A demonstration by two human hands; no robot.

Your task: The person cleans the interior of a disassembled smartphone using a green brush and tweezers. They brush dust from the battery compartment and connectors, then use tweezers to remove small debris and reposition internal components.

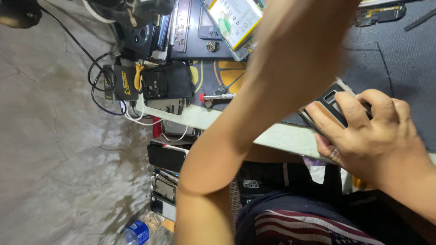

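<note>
Held item: a flat black rectangular phone part with a raised camera frame (334, 106), lying at the near edge of the workbench, half on the dark mat.
Right hand (368, 136): fingers curled over the phone part and gripping it, thumb below its edge; a ring shows on one finger.
Left hand: out of view beyond the top border; only the bare left forearm (254, 109) shows, crossing the middle of the view, so its fingers cannot be judged.
Support: pale-edged workbench (281, 136) covered by a dark grey mat (399, 54).
Near the forearm: small silver screwdriver with a red cap (217, 96), lying on a dark mat with yellow markings.
Further back: opened phone with a white and green battery (234, 22), beside blue-grey phone frames (186, 27).
Left end of bench: black box with a yellow label (119, 82), black and white cables (97, 72) looped round it, and a black phone back cover (165, 84).
Below the bench: stacked phones and screens (165, 181).
Floor: grey cracked concrete (54, 149), with a blue-capped plastic bottle (137, 232) at the bottom edge.
Lap: dark clothing with red and white stripes (290, 227).
</note>
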